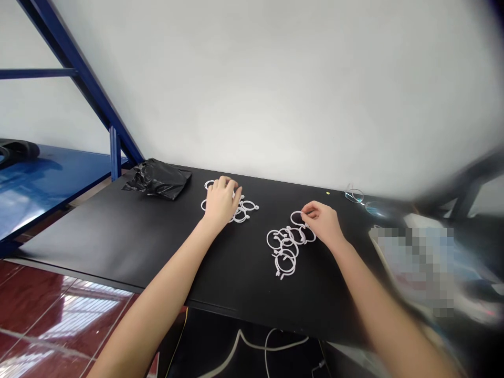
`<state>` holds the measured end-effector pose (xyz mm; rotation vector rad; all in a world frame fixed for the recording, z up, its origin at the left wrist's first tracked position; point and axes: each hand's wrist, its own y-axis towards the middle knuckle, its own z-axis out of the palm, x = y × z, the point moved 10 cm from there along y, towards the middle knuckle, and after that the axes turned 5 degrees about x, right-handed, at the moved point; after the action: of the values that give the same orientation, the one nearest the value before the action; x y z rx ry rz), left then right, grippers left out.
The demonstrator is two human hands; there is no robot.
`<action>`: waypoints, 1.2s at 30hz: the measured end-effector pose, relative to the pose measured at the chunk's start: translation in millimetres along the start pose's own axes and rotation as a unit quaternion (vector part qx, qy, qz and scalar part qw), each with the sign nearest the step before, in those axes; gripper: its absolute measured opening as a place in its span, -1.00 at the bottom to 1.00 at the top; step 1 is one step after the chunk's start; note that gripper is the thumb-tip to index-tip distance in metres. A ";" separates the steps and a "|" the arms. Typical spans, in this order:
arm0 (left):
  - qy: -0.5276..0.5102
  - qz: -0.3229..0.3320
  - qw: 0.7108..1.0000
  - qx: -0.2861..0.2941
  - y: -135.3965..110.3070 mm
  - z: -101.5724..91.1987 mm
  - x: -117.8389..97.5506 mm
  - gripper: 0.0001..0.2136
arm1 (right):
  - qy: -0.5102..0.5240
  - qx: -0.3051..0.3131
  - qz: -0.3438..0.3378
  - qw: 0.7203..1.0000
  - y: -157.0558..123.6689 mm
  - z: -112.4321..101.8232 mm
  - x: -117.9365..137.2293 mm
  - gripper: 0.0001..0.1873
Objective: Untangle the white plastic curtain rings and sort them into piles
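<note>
Two groups of thin white plastic curtain rings with small eyelets lie on the black tabletop (157,236). My left hand (221,199) rests palm down over the left group of curtain rings (249,206), covering part of it. Its fingers are slightly bent, with the thumb apart, and I make out nothing gripped in them. At the far edge of the right group of curtain rings (289,249), my right hand (321,220) pinches one curtain ring (295,213) between thumb and forefinger. Several rings in this group overlap one another nearer to me.
A crumpled black plastic bag (159,179) lies at the back left, beside a blue metal frame (115,152). Eyeglasses (356,196) sit at the back right. A blurred, pixelated packet (417,268) is to the right. Pale cables (236,346) hang below the table's front edge.
</note>
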<state>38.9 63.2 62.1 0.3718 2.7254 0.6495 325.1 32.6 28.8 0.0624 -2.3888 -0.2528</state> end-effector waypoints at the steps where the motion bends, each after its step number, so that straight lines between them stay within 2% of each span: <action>1: -0.040 0.022 0.999 -0.015 -1.2 -5.2 -9.7 -0.78 | 0.012 -0.010 -0.002 1.000 -1.3 -0.9 3.1 -0.98; 3: -0.153 0.061 0.986 -0.021 -5.6 -10.5 -31.4 -0.79 | 0.052 -0.046 -0.022 0.997 -7.4 -3.2 15.8 -0.92; 4: -0.216 0.067 0.974 -0.003 -8.3 -8.2 -41.3 -0.78 | 0.093 -0.076 -0.047 0.992 -12.7 -5.7 25.7 -0.90; 5: -0.276 0.056 0.959 0.031 -11.2 -1.4 -49.7 -0.76 | 0.125 -0.111 -0.079 0.983 -19.6 -8.9 37.3 -0.89; 6: -0.325 0.038 0.941 0.082 -15.0 9.8 -58.1 -0.73 | 0.139 -0.117 -0.114 0.977 -25.9 -6.4 50.5 -0.89; 9: -0.418 0.027 0.881 0.221 -30.6 38.6 -86.4 -0.66 | 0.141 -0.075 -0.195 0.968 -40.9 11.7 85.1 -0.89; 11: -0.465 0.051 0.843 0.266 -36.9 45.5 -100.3 -0.60 | 0.153 -0.076 -0.211 0.962 -47.1 14.0 93.2 -0.90; 13: -0.513 0.042 0.814 0.269 -36.0 47.2 -100.3 -0.55 | 0.168 -0.095 -0.206 0.959 -49.1 8.7 92.0 -0.94; 15: -0.557 -0.011 0.789 0.259 -32.1 50.9 -90.1 -0.54 | 0.176 -0.101 -0.206 0.957 -49.0 3.1 90.3 -0.94; 17: -0.593 -0.069 0.760 0.257 -30.3 56.4 -80.7 -0.54 | 0.168 -0.091 -0.229 0.955 -49.8 1.2 93.9 -0.86; 20: -0.619 -0.109 0.728 0.276 -32.0 62.4 -78.5 -0.55 | 0.129 -0.074 -0.271 0.951 -54.1 5.9 103.5 -0.89; 22: -0.603 -0.104 0.741 0.275 -33.3 60.9 -78.8 -0.56 | 0.108 -0.075 -0.280 0.951 -56.7 10.1 106.8 -0.91; 24: -0.549 -0.065 0.801 0.229 -31.2 48.4 -76.9 -0.59 | 0.098 -0.082 -0.280 0.952 -58.4 12.7 108.2 -0.90; 26: -0.458 0.029 0.874 0.159 -30.1 25.7 -83.1 -0.66 | 0.103 -0.092 -0.289 0.947 -61.0 12.7 111.0 -0.90; 28: -0.370 0.134 0.914 0.103 -35.2 7.0 -96.2 -0.73 | 0.122 -0.095 -0.306 0.940 -64.4 12.0 115.1 -0.90; 31: -0.303 0.214 0.927 0.055 -42.7 -4.2 -105.5 -0.67 | 0.172 -0.073 -0.299 0.936 -66.4 14.6 117.5 -0.91; 36: -0.287 0.243 0.927 -0.008 -46.6 -12.8 -105.1 -0.61 | 0.303 0.009 -0.203 0.931 -62.7 32.0 109.4 -0.91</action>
<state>122.5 -15.5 76.1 1.0701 2.0682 0.5641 221.1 -36.2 65.9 0.5649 -1.7404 -0.3450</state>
